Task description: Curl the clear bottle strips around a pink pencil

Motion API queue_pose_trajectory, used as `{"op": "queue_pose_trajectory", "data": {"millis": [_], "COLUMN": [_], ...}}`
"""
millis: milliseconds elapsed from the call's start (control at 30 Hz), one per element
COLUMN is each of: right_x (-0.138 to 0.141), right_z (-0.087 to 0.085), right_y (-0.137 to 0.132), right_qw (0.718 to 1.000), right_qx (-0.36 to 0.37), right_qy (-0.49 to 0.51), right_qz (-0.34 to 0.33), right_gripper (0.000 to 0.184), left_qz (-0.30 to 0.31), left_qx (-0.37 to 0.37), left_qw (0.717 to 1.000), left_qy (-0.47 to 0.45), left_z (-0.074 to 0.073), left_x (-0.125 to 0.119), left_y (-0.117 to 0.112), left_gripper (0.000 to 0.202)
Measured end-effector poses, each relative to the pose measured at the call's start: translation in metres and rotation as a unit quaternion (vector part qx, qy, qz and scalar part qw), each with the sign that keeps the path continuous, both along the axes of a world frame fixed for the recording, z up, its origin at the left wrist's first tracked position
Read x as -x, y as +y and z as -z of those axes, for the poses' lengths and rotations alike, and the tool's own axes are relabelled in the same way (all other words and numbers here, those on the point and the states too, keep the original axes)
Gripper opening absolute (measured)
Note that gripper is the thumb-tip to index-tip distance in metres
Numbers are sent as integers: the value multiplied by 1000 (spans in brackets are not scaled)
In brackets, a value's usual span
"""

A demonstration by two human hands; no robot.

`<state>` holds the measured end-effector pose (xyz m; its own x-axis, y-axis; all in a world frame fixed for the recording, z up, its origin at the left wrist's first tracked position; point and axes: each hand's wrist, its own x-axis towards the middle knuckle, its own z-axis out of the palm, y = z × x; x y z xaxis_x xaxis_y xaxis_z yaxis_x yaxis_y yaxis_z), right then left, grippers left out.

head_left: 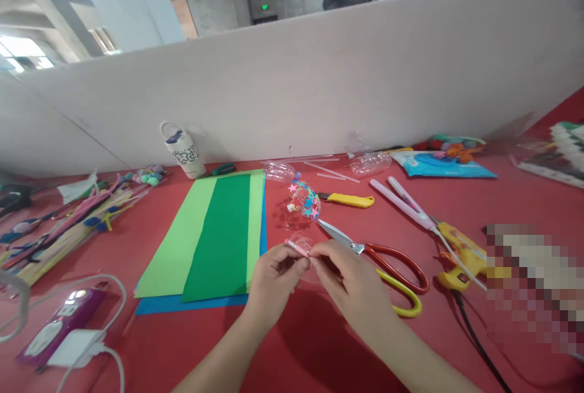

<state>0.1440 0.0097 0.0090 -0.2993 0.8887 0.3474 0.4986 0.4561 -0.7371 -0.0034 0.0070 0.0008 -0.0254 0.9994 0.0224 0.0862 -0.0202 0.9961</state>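
A small pink and white stick-like piece [297, 247] is pinched between the fingers of my left hand [276, 277]. At its right end the fingertips of my right hand [347, 271] are pressed together, close to the left thumb. Whether they grip the piece or something finer is hidden. Clear plastic [302, 238] shows just behind the fingers. Beyond lies a clear rounded piece covered with coloured stars [306, 199]. Scissors [360, 248] with one red and one yellow handle rest beside my right hand. Left of my left hand are green paper sheets [223, 241] over a blue one.
A yellow utility knife [350, 199], cut plastic bottle pieces [371, 163] and clear strips lie farther back. To the right are a pink flat iron [404, 204] and a yellow glue gun [460, 256] with cords. A purple power strip [64, 323] and craft sticks are left; a white tumbler [185, 153] stands behind.
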Motion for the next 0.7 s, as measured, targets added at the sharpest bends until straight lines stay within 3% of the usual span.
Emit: {"op": "queue_pose_trajectory", "data": {"millis": [333,700], "right_x": [0,2], "right_z": [-9,-5], "right_y": [2,9], "right_qw": [997,982], "right_qx": [60,142], "right_qy": [49,118], "right_qz": [-11,-32], "right_gripper": [14,9], "left_qz": [-10,-19], "left_qx": [4,9], "left_qw": [1000,1000], "left_qy": [-2,-1], "left_z": [-2,0], "left_x": [1,1], "left_y": [0,2], "left_gripper": [14,14]}}
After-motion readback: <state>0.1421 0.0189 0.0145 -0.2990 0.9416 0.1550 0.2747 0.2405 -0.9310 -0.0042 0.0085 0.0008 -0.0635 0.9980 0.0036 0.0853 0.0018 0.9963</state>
